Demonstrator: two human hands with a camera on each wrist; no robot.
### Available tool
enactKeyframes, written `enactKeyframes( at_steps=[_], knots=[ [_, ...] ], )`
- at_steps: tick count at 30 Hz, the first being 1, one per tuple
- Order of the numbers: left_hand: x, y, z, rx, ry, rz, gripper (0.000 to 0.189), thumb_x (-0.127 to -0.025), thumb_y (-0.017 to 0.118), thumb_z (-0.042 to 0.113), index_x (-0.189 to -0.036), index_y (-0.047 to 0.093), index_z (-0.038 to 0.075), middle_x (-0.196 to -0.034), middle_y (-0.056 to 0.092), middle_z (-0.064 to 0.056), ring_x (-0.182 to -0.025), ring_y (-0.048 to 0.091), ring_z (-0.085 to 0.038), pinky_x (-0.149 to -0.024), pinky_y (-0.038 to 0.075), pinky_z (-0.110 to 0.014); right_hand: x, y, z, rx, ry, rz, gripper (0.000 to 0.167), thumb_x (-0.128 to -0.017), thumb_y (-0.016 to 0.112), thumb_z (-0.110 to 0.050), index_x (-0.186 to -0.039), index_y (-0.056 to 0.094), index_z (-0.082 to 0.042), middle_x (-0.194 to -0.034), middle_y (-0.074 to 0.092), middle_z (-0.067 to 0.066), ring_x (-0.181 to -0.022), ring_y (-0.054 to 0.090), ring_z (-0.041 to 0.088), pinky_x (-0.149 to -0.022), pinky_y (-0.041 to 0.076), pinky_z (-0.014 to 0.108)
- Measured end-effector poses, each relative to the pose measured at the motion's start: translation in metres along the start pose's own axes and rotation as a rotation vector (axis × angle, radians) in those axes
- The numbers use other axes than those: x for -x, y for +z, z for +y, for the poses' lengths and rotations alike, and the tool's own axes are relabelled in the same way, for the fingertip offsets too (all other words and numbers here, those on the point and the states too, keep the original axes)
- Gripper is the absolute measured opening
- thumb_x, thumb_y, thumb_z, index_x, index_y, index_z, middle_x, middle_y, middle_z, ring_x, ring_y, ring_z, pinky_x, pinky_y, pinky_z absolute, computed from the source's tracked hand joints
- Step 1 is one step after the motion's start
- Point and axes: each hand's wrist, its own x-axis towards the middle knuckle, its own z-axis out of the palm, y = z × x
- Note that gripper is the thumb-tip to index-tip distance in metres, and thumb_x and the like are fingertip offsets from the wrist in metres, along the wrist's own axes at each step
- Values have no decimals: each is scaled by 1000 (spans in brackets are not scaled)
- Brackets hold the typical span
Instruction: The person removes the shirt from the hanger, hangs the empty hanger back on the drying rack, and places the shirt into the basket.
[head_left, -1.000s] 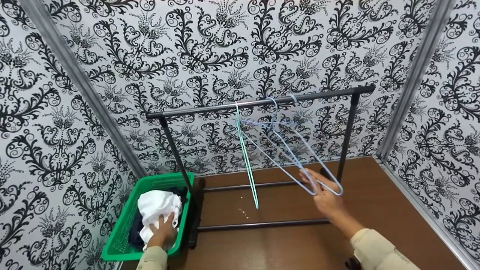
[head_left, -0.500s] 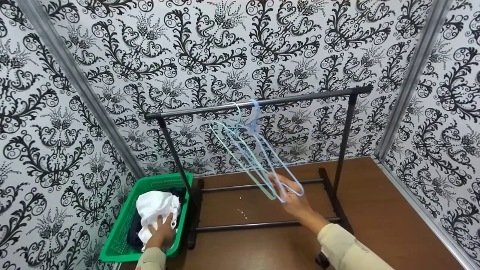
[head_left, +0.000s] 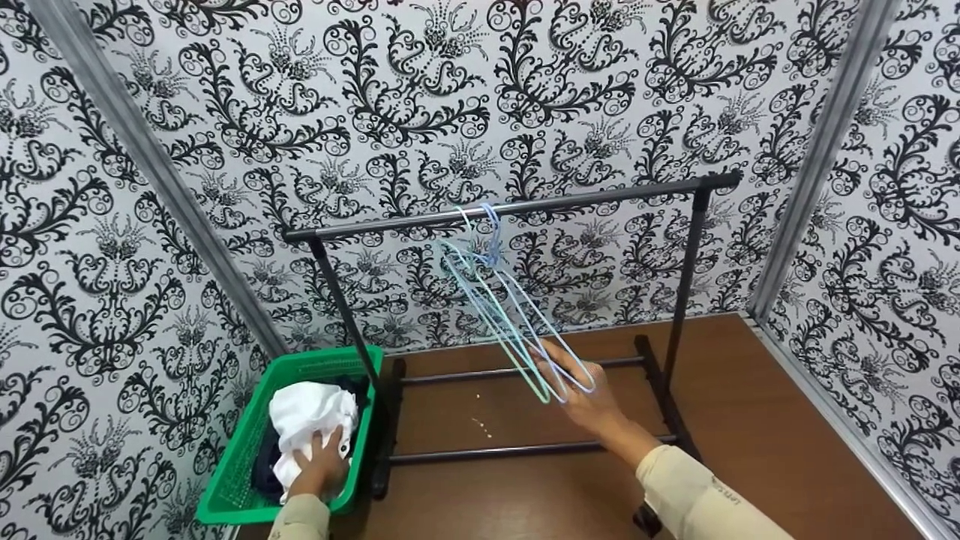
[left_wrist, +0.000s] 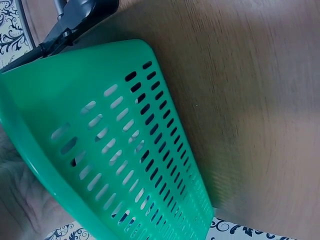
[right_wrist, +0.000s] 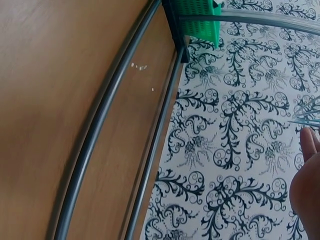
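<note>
My left hand (head_left: 324, 466) rests with spread fingers on a white garment (head_left: 309, 409), which has a dark round button. The garment lies over dark clothing (head_left: 266, 469) in a green basket (head_left: 292, 512). In the left wrist view, the basket's slotted wall (left_wrist: 75, 90) hides my fingers. My right hand (head_left: 598, 409) is at the lower ends of the clothes hangers, its extended fingers touching them. Two blue hangers (head_left: 493, 255) and a mint-green hanger (head_left: 466, 219) hang by their hooks, bunched on the rack's rail (head_left: 600, 199). The right wrist view shows only my fingers (right_wrist: 307, 145) at its right edge.
The black clothes rack's base bars (head_left: 495, 452) stand on a brown wooden table (head_left: 765, 420). The basket sits against the rack's left post (head_left: 341, 307). Patterned walls (head_left: 420, 97) enclose the back and sides. Small pale marks (head_left: 482, 427) lie between the bars.
My right hand has pushed the blue hangers left along the rail, up against the mint-green one, which has turned. The left hand stays on the white garment.
</note>
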Motion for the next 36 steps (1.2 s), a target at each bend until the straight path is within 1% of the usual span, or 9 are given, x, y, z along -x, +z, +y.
enactKeyframes(
  at_steps=[3, 7, 11, 17, 22, 27, 31, 33, 36],
  knots=[
    [-5, 7, -2, 26, 8, -3, 67, -105, 48, 11, -168, 24, 6, -169, 4, -44, -144, -12, -83, -122, -1, -85, 3, -13, 6, 122, -25, -23, 52, -82, 79, 11, -133, 71, 5, -114, 82, 15, -100, 81, 18, -93, 56, 11],
    [-16, 15, -9, 54, 12, -8, 68, -105, 48, 11, -169, 23, 8, -171, 3, -42, -145, -14, -82, -121, -1, -86, 16, -32, 13, 116, 52, -84, 54, -85, 79, 11, -137, 68, 4, -113, 82, 17, -93, 82, 28, -85, 60, 15],
    [-20, 17, -8, 59, -2, -7, 68, -105, 49, 11, -169, 24, 10, -171, 3, -41, -146, -13, -81, -119, 2, -88, 33, -58, 22, 141, 141, -92, 54, -87, 79, 9, -140, 69, -1, -112, 82, 16, -92, 82, 23, -79, 61, 14],
    [-12, 16, 4, 61, -65, -45, 69, -105, 53, 12, -168, 25, 10, -170, 1, -41, -147, -13, -79, -112, 13, -94, 66, -96, 37, 331, 170, -58, 55, -85, 80, 8, -137, 72, -5, -109, 84, 10, -84, 80, 14, -73, 55, 9],
    [-5, 11, 11, 63, -97, -78, 69, -105, 51, 10, -168, 22, 7, -170, -2, -42, -148, -16, -78, -109, 12, -96, 88, -119, 41, 397, 252, -72, 52, -87, 79, 7, -136, 73, -8, -107, 84, 7, -82, 75, 4, -70, 53, 9],
    [-3, 4, 8, 70, -94, -90, 71, -105, 50, 10, -169, 18, 6, -170, -6, -41, -147, -19, -77, -108, 9, -97, 93, -131, 42, 409, 336, -71, 50, -90, 75, 7, -137, 73, -10, -107, 85, 5, -81, 70, -2, -69, 54, 12],
    [0, -3, 3, 89, -87, -81, 73, -104, 48, 9, -169, 16, 7, -169, -7, -40, -147, -22, -76, -105, 7, -99, 90, -132, 43, 418, 353, -84, 47, -92, 75, 5, -137, 73, -10, -109, 84, 6, -83, 69, -2, -69, 56, 16],
    [-1, -2, -5, 102, -79, -69, 74, -103, 49, 9, -168, 16, 6, -168, -5, -40, -146, -22, -77, -102, 7, -100, 90, -132, 42, 408, 345, -91, 47, -93, 74, 6, -137, 72, -9, -109, 84, 5, -78, 66, -2, -67, 55, 17],
    [-11, 6, -18, 111, -65, -64, 76, -100, 51, 9, -168, 17, 5, -167, -4, -41, -144, -21, -80, -101, 6, -100, 90, -134, 41, 406, 334, -85, 47, -92, 74, 7, -136, 73, -9, -107, 84, 6, -70, 58, -3, -63, 50, 15]
  ],
)
